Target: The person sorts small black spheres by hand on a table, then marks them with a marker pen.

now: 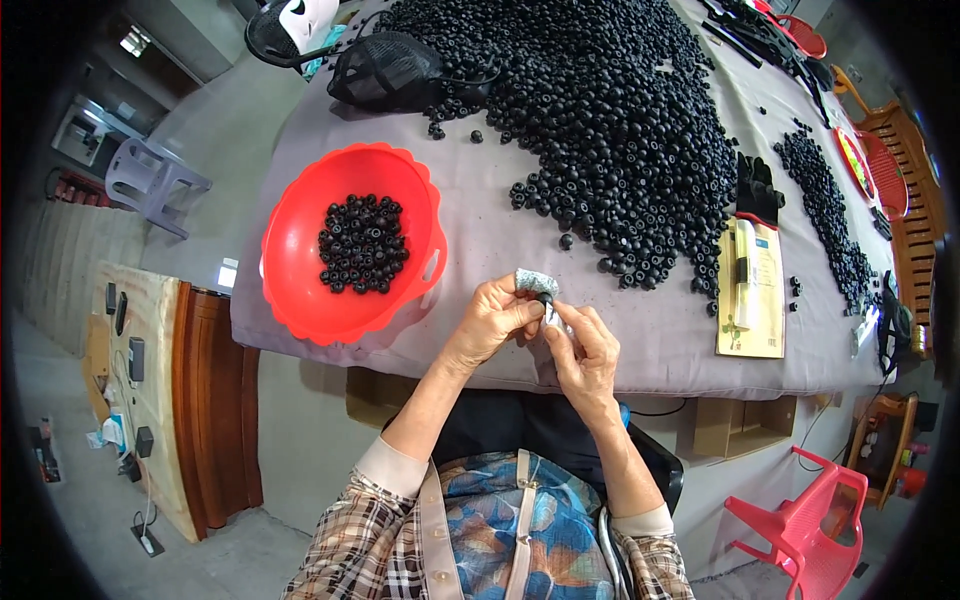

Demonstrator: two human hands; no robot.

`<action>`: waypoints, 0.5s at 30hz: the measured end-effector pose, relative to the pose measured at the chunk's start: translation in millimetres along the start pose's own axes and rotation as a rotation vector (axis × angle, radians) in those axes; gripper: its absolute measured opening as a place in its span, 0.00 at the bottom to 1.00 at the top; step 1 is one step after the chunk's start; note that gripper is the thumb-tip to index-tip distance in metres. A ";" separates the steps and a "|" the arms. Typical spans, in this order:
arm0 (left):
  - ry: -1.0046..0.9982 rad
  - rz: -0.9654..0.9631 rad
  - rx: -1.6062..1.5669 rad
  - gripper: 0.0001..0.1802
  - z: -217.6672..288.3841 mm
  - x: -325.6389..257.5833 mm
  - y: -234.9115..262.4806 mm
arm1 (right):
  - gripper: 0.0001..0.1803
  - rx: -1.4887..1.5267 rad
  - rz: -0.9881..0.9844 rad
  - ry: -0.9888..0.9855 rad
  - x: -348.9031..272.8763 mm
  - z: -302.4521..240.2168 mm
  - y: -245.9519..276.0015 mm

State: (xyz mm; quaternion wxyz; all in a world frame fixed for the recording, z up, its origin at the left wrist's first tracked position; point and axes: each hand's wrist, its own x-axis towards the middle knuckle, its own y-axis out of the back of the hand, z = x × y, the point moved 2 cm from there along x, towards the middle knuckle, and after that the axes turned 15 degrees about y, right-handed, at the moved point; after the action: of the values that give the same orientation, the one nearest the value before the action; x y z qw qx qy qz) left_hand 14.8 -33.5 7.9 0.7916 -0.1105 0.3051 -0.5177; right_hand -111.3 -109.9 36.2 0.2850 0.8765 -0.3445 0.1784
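My left hand [490,322] and my right hand [585,352] meet just above the table's near edge. Between their fingertips sits a small black round part [543,299], pinched mainly by the left thumb and fingers. A grey speckled cloth strip [537,282] stands up at the left fingertips, beside the part. The right thumb and fingers close on a whitish piece [551,318] that looks like cloth; its exact kind is unclear. Left of my hands stands a red scalloped basin [290,240] with several black round parts [362,243] inside.
A big heap of black round parts [620,150] covers the far table [480,240]. A black mesh bag [385,72] lies at its left. To the right are a yellow packet [764,300], a black glove [758,190] and a smaller heap [825,215]. A pink chair [805,525] stands lower right.
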 end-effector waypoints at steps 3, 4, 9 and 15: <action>0.008 0.000 -0.007 0.07 -1.2 0.3 0.8 | 0.15 0.002 -0.005 0.003 0.0 -0.9 0.6; 0.012 0.000 -0.007 0.07 -1.0 0.1 2.0 | 0.15 0.006 -0.006 -0.005 0.1 -1.3 0.8; 0.028 -0.024 -0.048 0.07 1.0 -1.0 -1.9 | 0.15 0.010 0.006 -0.017 0.2 -0.4 0.0; 0.043 -0.043 -0.104 0.05 -1.3 -1.9 -1.1 | 0.14 0.021 0.014 -0.017 -0.1 1.3 -2.0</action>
State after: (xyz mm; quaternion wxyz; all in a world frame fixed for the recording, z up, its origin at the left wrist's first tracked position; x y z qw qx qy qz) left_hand 12.6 -32.1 8.1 0.7668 -0.1466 0.3462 -0.5203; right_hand -109.8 -109.4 34.3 0.2719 0.8785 -0.3510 0.1765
